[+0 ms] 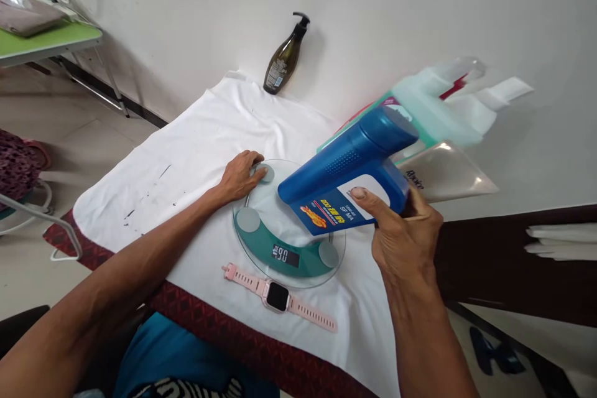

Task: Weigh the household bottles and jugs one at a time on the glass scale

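Note:
My right hand [408,236] is wrapped round a blue motor oil bottle [342,161], its thumb across the label. The bottle tilts over a round glass scale [268,245] with a green band; whether its lower corner touches the glass I cannot tell. My left hand [242,177] rests at the scale's far left rim, thumb and fingers apart, touching the edge. The scale's small display is lit with digits. Just in front of the scale lies a pink-strapped smartwatch [277,295], flat with its straps stretched out.
A dark pump bottle [284,62] stands by the wall. Behind the oil bottle are a green jug [420,99] and a pale tube [448,171], partly hidden. White cloth [140,193] covers the table. A green table [51,37] stands left; dark slippers [497,351] lie on the floor.

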The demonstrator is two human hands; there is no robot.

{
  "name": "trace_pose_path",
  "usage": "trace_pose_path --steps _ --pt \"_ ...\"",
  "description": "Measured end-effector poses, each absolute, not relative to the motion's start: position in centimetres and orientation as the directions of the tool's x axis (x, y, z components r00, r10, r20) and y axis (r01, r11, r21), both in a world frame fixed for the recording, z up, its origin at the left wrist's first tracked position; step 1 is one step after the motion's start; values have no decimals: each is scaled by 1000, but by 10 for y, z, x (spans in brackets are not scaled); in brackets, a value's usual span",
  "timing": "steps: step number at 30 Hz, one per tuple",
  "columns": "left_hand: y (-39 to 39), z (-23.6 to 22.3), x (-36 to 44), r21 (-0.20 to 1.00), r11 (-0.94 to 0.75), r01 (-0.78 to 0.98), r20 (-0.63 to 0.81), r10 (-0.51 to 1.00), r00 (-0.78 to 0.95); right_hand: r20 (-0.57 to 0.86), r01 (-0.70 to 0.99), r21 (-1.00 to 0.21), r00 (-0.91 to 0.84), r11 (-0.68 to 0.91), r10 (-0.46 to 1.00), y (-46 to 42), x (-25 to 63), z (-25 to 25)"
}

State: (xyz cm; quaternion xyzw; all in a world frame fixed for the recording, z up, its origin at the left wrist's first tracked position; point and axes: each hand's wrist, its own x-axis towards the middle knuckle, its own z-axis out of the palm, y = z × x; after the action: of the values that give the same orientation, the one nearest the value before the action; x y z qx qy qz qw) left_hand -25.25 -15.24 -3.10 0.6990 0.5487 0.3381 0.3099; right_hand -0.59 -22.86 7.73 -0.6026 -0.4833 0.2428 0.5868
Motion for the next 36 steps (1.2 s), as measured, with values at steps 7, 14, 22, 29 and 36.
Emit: trace_pose_path --steps 7,14,22,29,36 --pt "-151 -28 -252 779 -220 588 142 974 175 378 343 -899 297 271 877 -242 2 51" --pt "-151 -25 -251 777 -220 589 142 974 176 404 336 -909 569 247 716 -270 15 -5" --pt "-149 -24 -250 758 -234 609 151 971 184 467 493 -848 526 193 711 -283 21 -12" --pt "-145 -30 -251 764 -270 585 199 962 185 388 470 -878 582 94 714 -282 27 -16" --pt "-145 -34 -252 754 -302 583 237 953 187 303 386 -920 597 65 743 -279 28 -23"
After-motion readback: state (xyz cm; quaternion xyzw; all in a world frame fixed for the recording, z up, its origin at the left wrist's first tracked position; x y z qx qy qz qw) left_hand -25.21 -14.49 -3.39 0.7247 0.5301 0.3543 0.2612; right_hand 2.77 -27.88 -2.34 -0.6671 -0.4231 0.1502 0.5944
